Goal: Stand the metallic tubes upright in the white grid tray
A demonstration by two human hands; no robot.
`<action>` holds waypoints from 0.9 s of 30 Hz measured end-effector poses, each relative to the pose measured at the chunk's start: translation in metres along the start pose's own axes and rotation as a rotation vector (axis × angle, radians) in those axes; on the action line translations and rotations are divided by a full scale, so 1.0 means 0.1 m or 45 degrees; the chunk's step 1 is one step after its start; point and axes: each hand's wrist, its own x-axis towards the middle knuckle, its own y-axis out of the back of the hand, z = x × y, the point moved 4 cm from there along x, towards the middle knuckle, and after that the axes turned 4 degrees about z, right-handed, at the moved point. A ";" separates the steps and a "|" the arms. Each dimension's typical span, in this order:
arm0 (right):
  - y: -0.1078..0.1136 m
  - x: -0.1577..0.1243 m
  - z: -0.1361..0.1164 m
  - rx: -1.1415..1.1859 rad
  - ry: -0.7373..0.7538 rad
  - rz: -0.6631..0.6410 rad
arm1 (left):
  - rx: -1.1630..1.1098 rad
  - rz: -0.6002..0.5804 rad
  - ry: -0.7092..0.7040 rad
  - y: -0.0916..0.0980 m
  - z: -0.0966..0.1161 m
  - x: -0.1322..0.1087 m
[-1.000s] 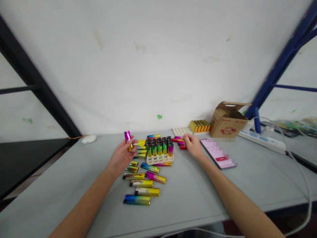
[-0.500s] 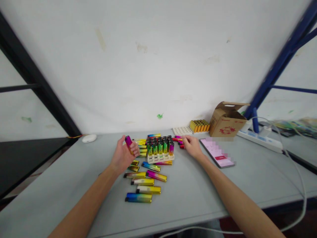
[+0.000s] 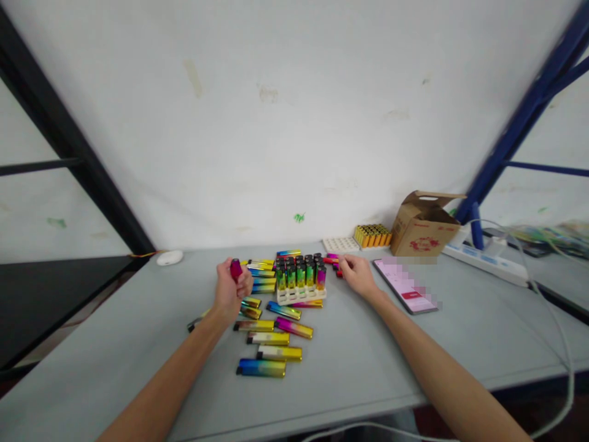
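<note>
My left hand (image 3: 232,291) is closed round a magenta lighter (image 3: 236,269), held upright just left of a white rack (image 3: 301,294) full of upright lighters (image 3: 299,272) with black tops. My right hand (image 3: 358,276) rests to the right of the rack with its fingers curled on red and pink lighters (image 3: 334,262) lying on the table. Several colourful lighters (image 3: 271,336) lie flat in front of the rack and to its left.
A phone (image 3: 405,285) with a lit pink screen lies right of my right hand. Behind it stand a cardboard box (image 3: 423,224), a tray of orange lighters (image 3: 372,235) and a white power strip (image 3: 488,261) with cables. A white oval object (image 3: 169,257) sits far left on the grey table (image 3: 115,356).
My left hand has turned inward and closed more tightly round the magenta lighter, lowering it slightly. My right hand has stayed by the red lighters.
</note>
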 end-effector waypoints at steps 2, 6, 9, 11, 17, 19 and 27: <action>0.00 0.00 0.00 -0.005 0.013 -0.007 | 0.009 0.014 -0.032 0.00 0.01 0.00; 0.00 0.00 0.00 -0.005 0.026 -0.024 | 0.022 0.047 -0.083 0.03 0.02 0.02; 0.00 0.00 -0.01 -0.003 0.027 -0.027 | 0.044 0.073 -0.101 0.05 0.01 0.03; 0.00 0.00 -0.01 0.000 0.028 -0.019 | 0.063 0.075 -0.111 0.05 0.00 0.03; -0.03 0.02 0.01 0.011 0.006 -0.008 | 0.139 0.081 -0.146 0.03 0.00 0.00; -0.03 0.02 0.01 0.004 0.011 -0.013 | 0.155 0.093 -0.170 0.04 0.01 0.00; -0.03 0.01 0.01 0.014 -0.007 -0.052 | 0.132 0.084 -0.128 0.00 -0.01 -0.01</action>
